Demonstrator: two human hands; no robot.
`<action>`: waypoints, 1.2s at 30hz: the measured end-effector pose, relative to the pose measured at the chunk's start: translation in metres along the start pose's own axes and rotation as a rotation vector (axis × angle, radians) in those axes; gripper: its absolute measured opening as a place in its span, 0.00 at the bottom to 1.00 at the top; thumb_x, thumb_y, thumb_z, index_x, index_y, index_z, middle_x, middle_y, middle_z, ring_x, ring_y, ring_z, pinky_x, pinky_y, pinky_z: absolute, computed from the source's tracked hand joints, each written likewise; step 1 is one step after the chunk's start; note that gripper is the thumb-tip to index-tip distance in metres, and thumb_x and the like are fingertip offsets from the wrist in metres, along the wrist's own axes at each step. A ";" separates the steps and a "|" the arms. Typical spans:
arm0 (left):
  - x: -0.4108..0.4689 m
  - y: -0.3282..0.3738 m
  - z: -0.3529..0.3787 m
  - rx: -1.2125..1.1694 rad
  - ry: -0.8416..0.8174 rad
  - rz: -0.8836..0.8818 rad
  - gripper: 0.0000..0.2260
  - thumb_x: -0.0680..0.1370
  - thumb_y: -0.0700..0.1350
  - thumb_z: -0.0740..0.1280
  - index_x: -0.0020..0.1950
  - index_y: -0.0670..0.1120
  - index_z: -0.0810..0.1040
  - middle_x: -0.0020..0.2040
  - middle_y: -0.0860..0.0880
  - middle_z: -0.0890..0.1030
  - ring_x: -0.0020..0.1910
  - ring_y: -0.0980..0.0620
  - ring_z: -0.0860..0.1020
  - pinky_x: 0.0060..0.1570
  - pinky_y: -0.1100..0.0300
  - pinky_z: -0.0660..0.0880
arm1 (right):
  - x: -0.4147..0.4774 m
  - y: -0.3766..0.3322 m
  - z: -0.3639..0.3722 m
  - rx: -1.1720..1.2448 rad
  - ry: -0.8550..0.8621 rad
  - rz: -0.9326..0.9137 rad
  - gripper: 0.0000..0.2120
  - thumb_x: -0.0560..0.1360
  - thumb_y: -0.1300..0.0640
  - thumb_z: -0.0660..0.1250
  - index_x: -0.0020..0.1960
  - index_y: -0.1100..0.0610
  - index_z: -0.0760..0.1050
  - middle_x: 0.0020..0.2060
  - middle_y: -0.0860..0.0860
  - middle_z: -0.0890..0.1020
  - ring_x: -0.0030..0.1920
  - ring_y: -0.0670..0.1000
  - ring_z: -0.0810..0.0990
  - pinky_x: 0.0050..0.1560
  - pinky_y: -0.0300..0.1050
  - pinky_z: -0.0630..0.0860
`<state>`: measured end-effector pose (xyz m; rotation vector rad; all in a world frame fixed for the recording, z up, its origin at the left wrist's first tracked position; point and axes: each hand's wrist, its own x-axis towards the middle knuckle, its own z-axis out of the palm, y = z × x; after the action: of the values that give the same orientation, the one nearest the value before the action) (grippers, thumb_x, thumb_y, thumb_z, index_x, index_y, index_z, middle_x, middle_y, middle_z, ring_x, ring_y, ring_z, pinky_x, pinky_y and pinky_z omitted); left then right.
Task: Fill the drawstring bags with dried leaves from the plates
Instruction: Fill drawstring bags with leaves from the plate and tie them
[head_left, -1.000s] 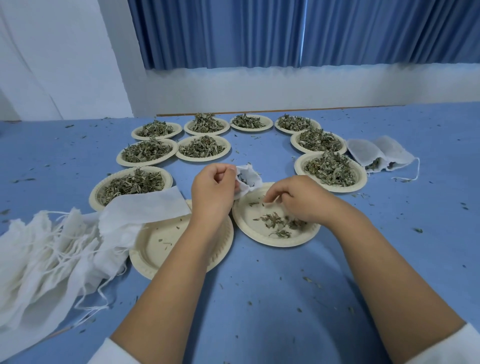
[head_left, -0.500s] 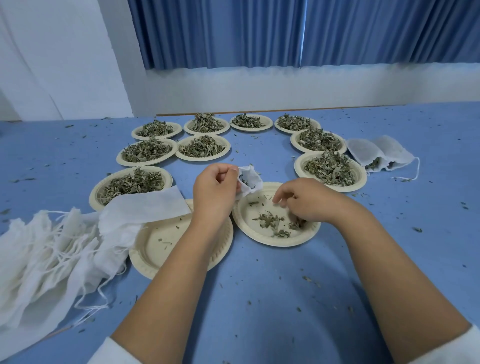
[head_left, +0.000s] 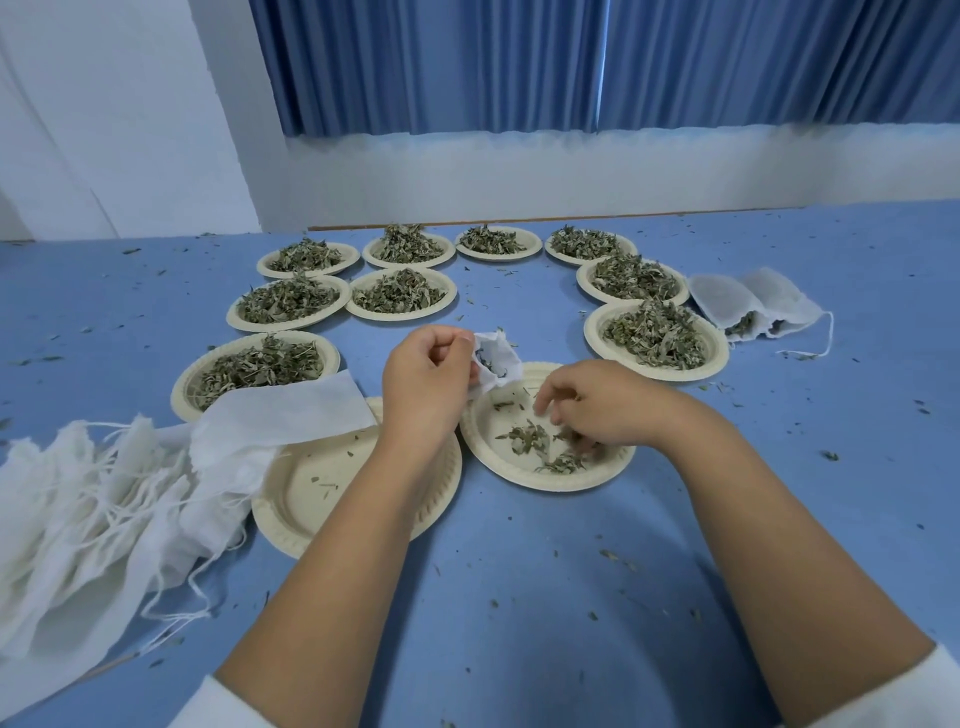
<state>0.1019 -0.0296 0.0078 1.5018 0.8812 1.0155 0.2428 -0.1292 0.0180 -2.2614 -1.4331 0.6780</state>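
Bag (head_left: 497, 358), small and white, is sitting open-mouthed in the left hand (head_left: 423, 376), whose fingers are pinching its rim just above the far edge of a nearly bare plate (head_left: 545, 483). Dark leaf bits are showing inside it. The right hand (head_left: 605, 408) is reaching down onto the dried leaves (head_left: 527, 439) on that plate, fingers curled and blurred; whether they are gripping any cannot be told. Heaped plates (head_left: 660, 375) are ringing the far worktop (head_left: 519, 597), limp bags (head_left: 93, 509) lying left, filled bags (head_left: 753, 306) right.
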 end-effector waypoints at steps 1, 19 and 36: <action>0.000 0.000 0.000 0.002 -0.001 0.001 0.06 0.80 0.42 0.64 0.46 0.47 0.80 0.33 0.52 0.80 0.35 0.57 0.79 0.52 0.48 0.81 | -0.001 -0.003 0.002 0.100 -0.003 -0.032 0.14 0.79 0.66 0.56 0.53 0.56 0.78 0.45 0.56 0.82 0.36 0.51 0.82 0.46 0.52 0.81; -0.001 0.002 0.000 -0.017 -0.008 -0.006 0.06 0.81 0.42 0.65 0.45 0.48 0.80 0.31 0.54 0.79 0.35 0.58 0.79 0.51 0.47 0.81 | 0.000 -0.006 0.002 0.229 0.064 -0.137 0.13 0.77 0.66 0.59 0.53 0.55 0.80 0.44 0.51 0.81 0.40 0.51 0.79 0.38 0.39 0.78; -0.001 0.001 0.000 -0.016 -0.016 -0.011 0.06 0.81 0.42 0.65 0.45 0.47 0.80 0.31 0.54 0.79 0.34 0.57 0.78 0.52 0.46 0.81 | 0.004 0.001 0.011 -0.024 -0.072 -0.198 0.20 0.70 0.54 0.77 0.60 0.43 0.79 0.47 0.48 0.76 0.49 0.51 0.79 0.46 0.46 0.81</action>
<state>0.1013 -0.0301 0.0083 1.4882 0.8668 0.9995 0.2383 -0.1252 0.0080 -2.0950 -1.6803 0.6878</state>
